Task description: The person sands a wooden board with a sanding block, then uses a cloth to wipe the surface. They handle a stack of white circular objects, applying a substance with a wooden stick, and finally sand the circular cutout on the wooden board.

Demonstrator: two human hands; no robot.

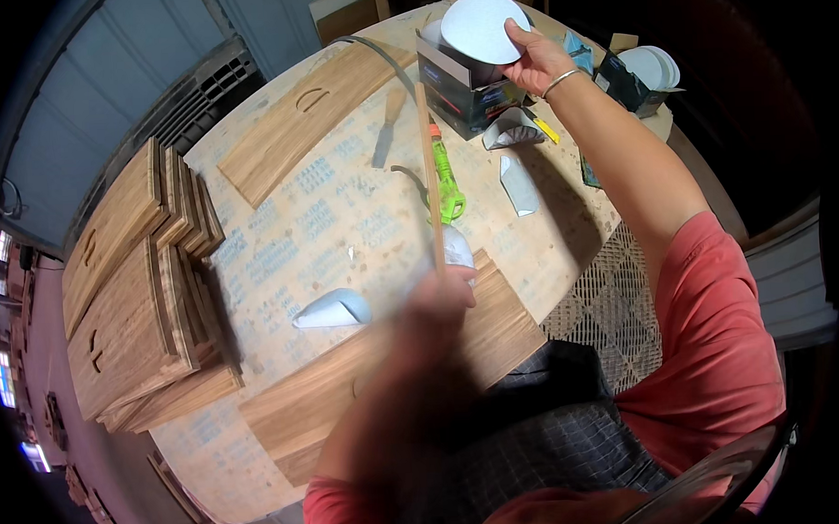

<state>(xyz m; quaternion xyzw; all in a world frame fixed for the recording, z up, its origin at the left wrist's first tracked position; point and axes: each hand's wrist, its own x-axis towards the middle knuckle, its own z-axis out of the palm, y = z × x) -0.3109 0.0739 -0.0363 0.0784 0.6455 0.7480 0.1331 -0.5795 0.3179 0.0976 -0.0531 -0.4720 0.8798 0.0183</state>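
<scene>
Right fingers (517, 35) pinch a white disc (481, 27) at its edge, well clear of blurred, unreadable left fingers (461, 285).

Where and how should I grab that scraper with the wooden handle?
Probably best by its wooden handle, the end farther from you, coming from above and the left. The scraper looks to lie flat, grey blade toward you, with the green tool to its right.
</scene>
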